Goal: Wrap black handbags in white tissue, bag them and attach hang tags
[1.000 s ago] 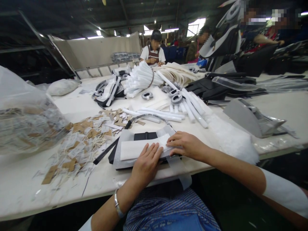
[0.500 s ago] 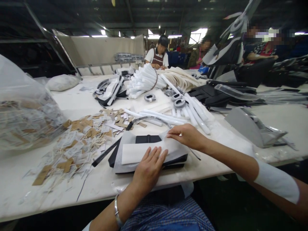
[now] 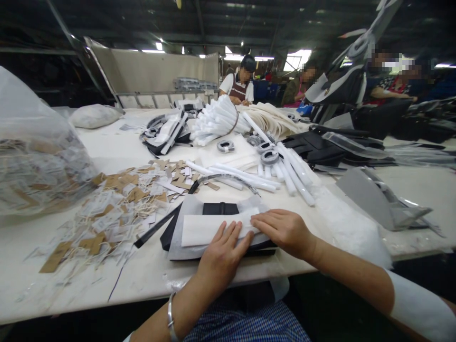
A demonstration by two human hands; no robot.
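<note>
Where the black handbag (image 3: 168,239) lies: flat on the table (image 3: 149,281), nr edge, below both hands.
Tissue sheet (image 3: 191,206): translucent, already over much of the bag's upper face; black panel (image 3: 213,209) w/ a loop band shows uncovered at top.
Foam strip (image 3: 200,230): white, already flat on the sheet, just below the panel.
L hand (image 3: 223,251): palm down on strip, fingers slightly spread, pinching nothing.
R hand (image 3: 287,232): by the strip's R end, fingers pressed together; can't tell if they pinch sheet or strip.
Bag so far: looks part-covered; sheet + strip in place, prob. not yet squared off at R end.
Black strap (image 3: 156,227): uncovered by the sheet, runs off bag's L side & arches behind.
Hang tags (image 3: 123,206): loose heap, L of bag; none seen attached, though much of bag hidden.
Foam tubes (image 3: 242,176): several lie loose behind bag, apart from it.
</note>
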